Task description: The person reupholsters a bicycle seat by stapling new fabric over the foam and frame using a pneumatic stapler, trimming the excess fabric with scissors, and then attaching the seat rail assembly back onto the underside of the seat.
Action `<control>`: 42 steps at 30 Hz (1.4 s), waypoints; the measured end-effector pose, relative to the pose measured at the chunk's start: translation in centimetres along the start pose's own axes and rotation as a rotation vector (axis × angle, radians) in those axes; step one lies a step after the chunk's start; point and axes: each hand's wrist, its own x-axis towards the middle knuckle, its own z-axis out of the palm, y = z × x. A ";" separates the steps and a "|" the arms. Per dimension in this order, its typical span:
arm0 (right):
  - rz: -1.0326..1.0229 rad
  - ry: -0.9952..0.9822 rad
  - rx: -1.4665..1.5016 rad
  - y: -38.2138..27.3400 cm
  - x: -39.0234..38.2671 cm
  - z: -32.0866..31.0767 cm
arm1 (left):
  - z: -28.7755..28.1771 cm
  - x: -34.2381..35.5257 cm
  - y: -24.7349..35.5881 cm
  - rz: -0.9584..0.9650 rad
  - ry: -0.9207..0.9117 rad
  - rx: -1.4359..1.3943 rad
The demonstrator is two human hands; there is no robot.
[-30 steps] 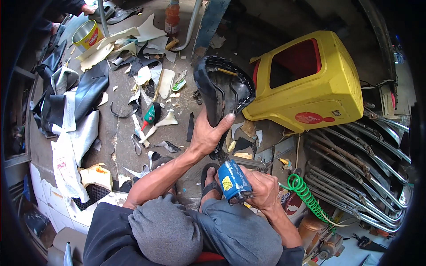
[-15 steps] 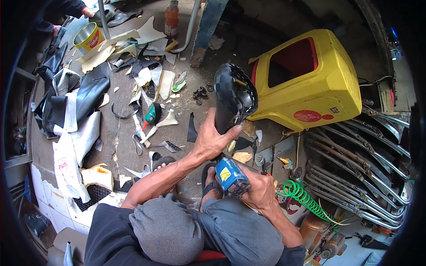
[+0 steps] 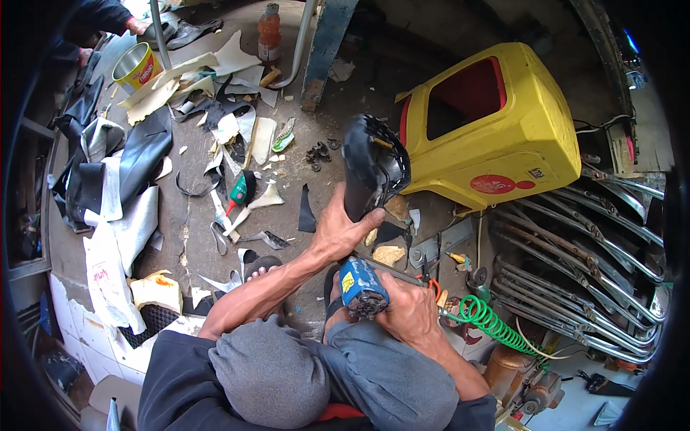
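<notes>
My left hand (image 3: pixel 340 228) is closed round the narrow lower end of a black seat (image 3: pixel 363 169), its thumb pressed on the near side. The seat is held upright, with its hollow underside and ribbed rim turned to the right. Wrapped in my right hand (image 3: pixel 408 305) is a blue air staple gun (image 3: pixel 359 284) with a yellow label. The gun lies across the front of my knees, apart from the seat. A green coiled air hose (image 3: pixel 496 327) runs off to the right from near my right hand.
A yellow plastic shell (image 3: pixel 503 136) with a red-lined opening stands right of the seat. Bent metal tubes (image 3: pixel 582 273) are stacked at right. Foam and black material scraps (image 3: pixel 233 126), a green glue bottle (image 3: pixel 243 188) and a yellow tin (image 3: pixel 136 66) lie left. Another person's hand (image 3: pixel 136 26) shows upper left.
The staple gun and my right hand have moved a little left and down. The seat has turned slightly in my left hand and sits a bit lower. The whole view has shifted slightly.
</notes>
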 end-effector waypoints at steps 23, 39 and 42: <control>0.538 0.124 0.067 14.9 -13.2 20.0 | -6.2 2.5 0.9 -0.173 -0.488 -1.578; 0.646 0.096 0.189 11.0 -9.6 24.4 | -4.8 1.7 -0.4 -0.248 -0.723 -1.953; 0.743 0.307 -0.090 14.6 -11.7 23.4 | -4.0 1.5 0.0 -0.238 -0.832 -1.945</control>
